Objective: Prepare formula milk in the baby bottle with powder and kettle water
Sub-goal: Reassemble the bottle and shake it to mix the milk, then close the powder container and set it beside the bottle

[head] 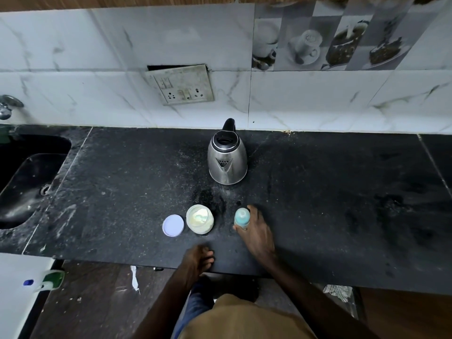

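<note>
Left hand (pixel 198 260) lay loose at counter (pixel 342 216) edge; right hand (pixel 256 232) gripped baby bottle (pixel 242 216).
Powder jar (pixel 199 219) and lid (pixel 173 225) stood left of that hand, kettle (pixel 227 159) beyond.

A black stone countertop (pixel 318 192), dusted with pale specks and smears, carries four things. A steel electric kettle (pixel 227 162) stands toward the back, its spout facing the front edge. Nearer the front stands an open jar of pale powder (pixel 199 218), with a round white lid (pixel 173 225) lying flat just beside it on the left. A baby bottle (pixel 241 217) stands upright to the jar's right, apart from it. A sink (pixel 29 182) is set into the left end.
</note>
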